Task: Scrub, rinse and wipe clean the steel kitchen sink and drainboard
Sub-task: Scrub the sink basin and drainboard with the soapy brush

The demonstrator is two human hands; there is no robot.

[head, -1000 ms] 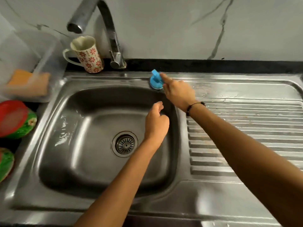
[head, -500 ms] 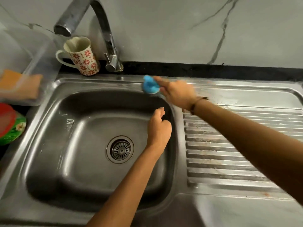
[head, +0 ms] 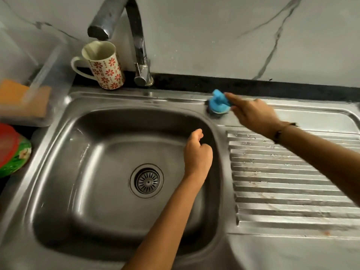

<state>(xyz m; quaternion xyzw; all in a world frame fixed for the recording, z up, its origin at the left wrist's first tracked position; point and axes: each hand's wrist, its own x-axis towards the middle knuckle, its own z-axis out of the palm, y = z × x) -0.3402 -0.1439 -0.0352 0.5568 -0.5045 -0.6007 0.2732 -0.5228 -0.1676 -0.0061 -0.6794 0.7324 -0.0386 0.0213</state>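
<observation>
Steel sink rim under scrubbing: right hand grips blue-handled round scrubber at the ribbed steel drainboard's back corner; left hand, apparently loosely curled and empty, hovers over the basin.

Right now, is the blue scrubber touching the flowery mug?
Apart. The head view shows the blue scrubber on the sink's back rim, with the tap between it and the mug.
</observation>
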